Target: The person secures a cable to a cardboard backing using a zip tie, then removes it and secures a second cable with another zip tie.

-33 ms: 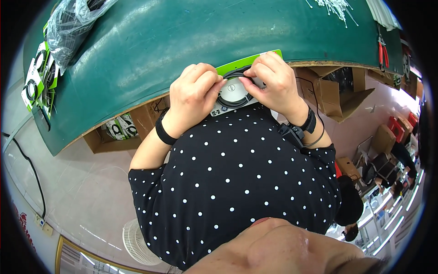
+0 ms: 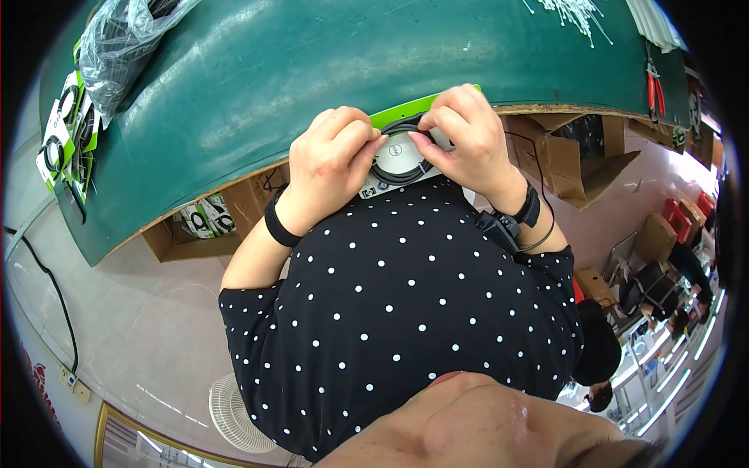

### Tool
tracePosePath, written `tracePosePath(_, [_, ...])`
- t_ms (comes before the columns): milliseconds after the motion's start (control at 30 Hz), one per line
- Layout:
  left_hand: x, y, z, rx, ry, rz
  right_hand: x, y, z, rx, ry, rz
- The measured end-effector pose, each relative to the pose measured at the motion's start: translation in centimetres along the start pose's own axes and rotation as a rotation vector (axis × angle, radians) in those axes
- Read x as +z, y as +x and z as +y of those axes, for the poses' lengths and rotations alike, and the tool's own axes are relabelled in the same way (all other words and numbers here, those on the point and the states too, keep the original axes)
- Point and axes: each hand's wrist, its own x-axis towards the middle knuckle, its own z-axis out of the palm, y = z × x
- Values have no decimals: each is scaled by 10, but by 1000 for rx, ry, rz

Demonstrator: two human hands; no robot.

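Green worktable (image 2: 312, 70): glossy sheet stretching away beyond its thin near edge.
Right cardboard box (image 2: 560, 160): flaps open below that edge, black plastic inside.
Left cardboard box (image 2: 195, 249): open, holding carded black cables (image 2: 207, 218).
Clear plastic bag (image 2: 117, 58): crumpled, dark contents, at the table's far left.
Green-and-white card (image 2: 401, 163): flat, slanting across the near edge.
Left hand (image 2: 331, 152): thumb and fingertips pinching the left of the black cable coil (image 2: 398, 181).
Right hand (image 2: 468, 144): thumb and forefinger pinching its upper right.
Black cable coil: smooth, rounded loops, on the card.
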Motion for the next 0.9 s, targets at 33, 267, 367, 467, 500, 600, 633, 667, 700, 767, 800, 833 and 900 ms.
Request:
tracePosePath(33, [-1,0,1,-19,-7,-21,0,1,0,-13,-7,32])
tracePosePath(267, [2,3,3,-39,-12,-44,5,0,7,-110,41,-10])
tracePosePath(367, [11,5,-1,57,-29,34,4,0,7,-98,50,-11])
tracePosePath(467, [11,5,-1,51,-3,34,4,1,7,-83,60,-6])
tracePosePath(500, [11,5,-1,48,11,35,3,1,7,-82,58,-6])
tracePosePath(600, [9,6,-2,-1,-14,-9,3,1,7,-80,54,-6])
tracePosePath(633, [8,7,-2,-26,-25,-29,4,1,7,-81,58,-18])
tracePosePath(667, [7,9,-2,-26,-25,-28,5,1,8,-83,62,-29])
tracePosePath(700, [6,11,-1,-2,0,-33,5,1,9,-84,67,-41])
tracePosePath(767, [3,14,0,45,51,-41,5,1,8,-88,75,-38])
tracePosePath(800, [2,14,2,44,53,-39,5,1,9,-92,83,-34])
tracePosePath(833, [1,14,4,-4,58,-63,5,1,9,-95,91,-31])
tracePosePath(900, [-1,14,8,-102,67,-110,4,2,9,-107,91,-31])
